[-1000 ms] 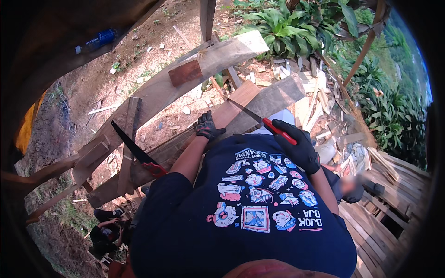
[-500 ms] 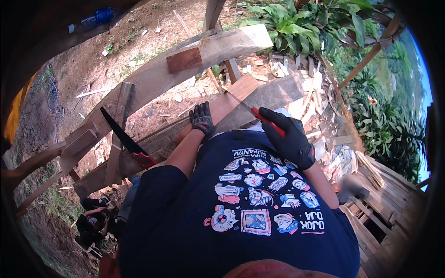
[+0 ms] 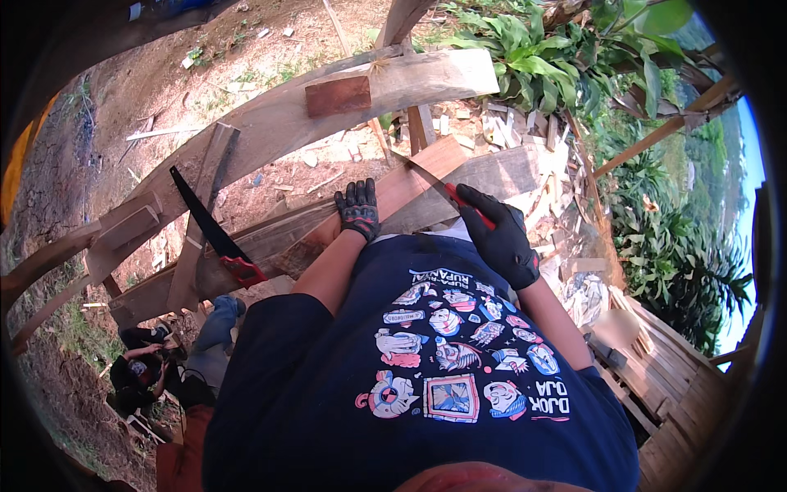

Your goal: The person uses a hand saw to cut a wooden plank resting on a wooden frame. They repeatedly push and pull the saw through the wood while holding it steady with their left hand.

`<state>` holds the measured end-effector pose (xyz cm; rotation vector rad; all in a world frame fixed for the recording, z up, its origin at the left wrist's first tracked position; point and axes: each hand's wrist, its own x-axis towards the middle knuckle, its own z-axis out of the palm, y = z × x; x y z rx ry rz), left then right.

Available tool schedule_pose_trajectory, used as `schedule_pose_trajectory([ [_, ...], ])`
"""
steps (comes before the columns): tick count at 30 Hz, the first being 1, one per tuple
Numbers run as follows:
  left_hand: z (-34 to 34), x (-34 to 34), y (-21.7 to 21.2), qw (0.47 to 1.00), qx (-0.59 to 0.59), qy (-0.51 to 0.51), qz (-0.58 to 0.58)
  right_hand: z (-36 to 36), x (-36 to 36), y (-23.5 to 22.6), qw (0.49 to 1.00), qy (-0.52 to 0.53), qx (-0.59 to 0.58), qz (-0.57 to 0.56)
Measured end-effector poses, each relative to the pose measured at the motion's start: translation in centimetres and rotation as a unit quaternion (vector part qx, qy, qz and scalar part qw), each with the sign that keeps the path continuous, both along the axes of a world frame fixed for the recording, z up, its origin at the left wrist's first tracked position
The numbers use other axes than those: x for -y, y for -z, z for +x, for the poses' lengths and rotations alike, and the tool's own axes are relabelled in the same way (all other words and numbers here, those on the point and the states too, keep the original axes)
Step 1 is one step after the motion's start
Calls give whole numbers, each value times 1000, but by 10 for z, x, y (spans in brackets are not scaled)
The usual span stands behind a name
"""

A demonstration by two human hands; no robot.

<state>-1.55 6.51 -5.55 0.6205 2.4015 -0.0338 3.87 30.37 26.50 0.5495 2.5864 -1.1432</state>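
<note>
While your dark shirt (image 3: 344, 348) carries white lettering and cartoons, your right hand (image 3: 498, 238) is closed around a red-handled saw (image 3: 428, 174), whose thin blade probably flexes. Farther, your left hand (image 3: 357, 210) lies unclenched on the brownish plank (image 3: 400, 192), which the blade crosses; it seems stiff, not slippery, best pressed flat, away from the blade.

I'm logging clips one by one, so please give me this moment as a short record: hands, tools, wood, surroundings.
Left hand: gloved, palm down on the reddish board
Right hand: gloved, closed grip on the red-handled saw
Blade position: across the board; cut depth too small to tell
Second saw: black blade, red handle, left of the left hand
Wood: brown block on the curved beam
Surroundings: leafy plants, wood scraps; another person at lower left
</note>
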Motion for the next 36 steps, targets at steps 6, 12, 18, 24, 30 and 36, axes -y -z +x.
schedule_pose_trajectory([
  [6, 1, 5, -1, 999, -11, -8, 31, -12, -15, 20, 998, 35, 14, -49],
  [12, 7, 6, 8, 999, -36, -1, 23, -37, 3, 69, 999, 23, -3, -37],
  [18, -17, 4, -11, 998, 60, -5, 28, -48, 35, 133, 999, 26, -32, -22],
  [24, -17, -7, -27, 993, 107, -51, -12, -52, 40, 125, 999, 0, -8, -40],
  [30, 13, 0, 2, 996, 19, -69, 46, -34, -53, 118, 990, 70, 25, -123],
  [36, -15, -16, -58, 986, 127, -99, 42, -17, -42, 148, 995, 48, -70, -58],
])
